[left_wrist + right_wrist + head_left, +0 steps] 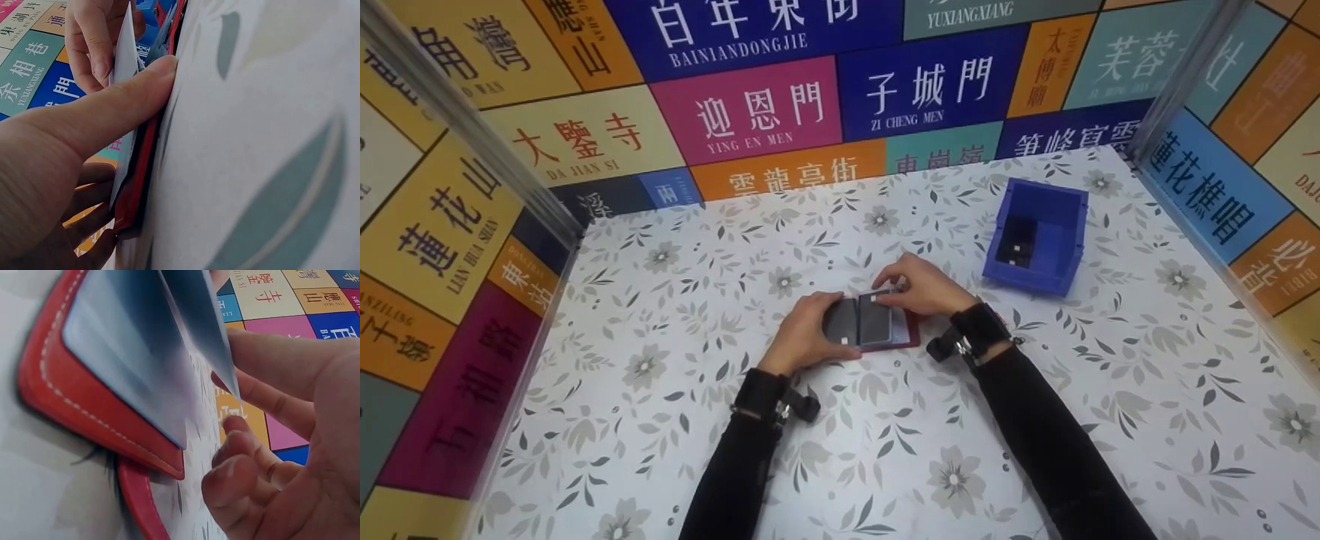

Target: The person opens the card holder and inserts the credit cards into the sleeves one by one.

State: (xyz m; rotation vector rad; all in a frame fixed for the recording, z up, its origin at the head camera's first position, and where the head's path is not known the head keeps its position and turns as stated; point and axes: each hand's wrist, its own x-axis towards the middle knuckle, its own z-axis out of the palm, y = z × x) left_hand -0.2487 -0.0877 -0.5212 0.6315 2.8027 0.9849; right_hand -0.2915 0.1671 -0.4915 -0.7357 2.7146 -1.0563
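While the left hand (802, 334) grips the stitched red leather-look card holder (79, 399) spread on the white floral worktop (675, 435), the right hand (928, 287) pinches a thin grey leaf (875, 324), apparently paging through, which next calls for turning it gently.

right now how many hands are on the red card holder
2: the left hand grips the left side of the card holder, and the right hand pinches a raised page on the right side. No other hand shows.
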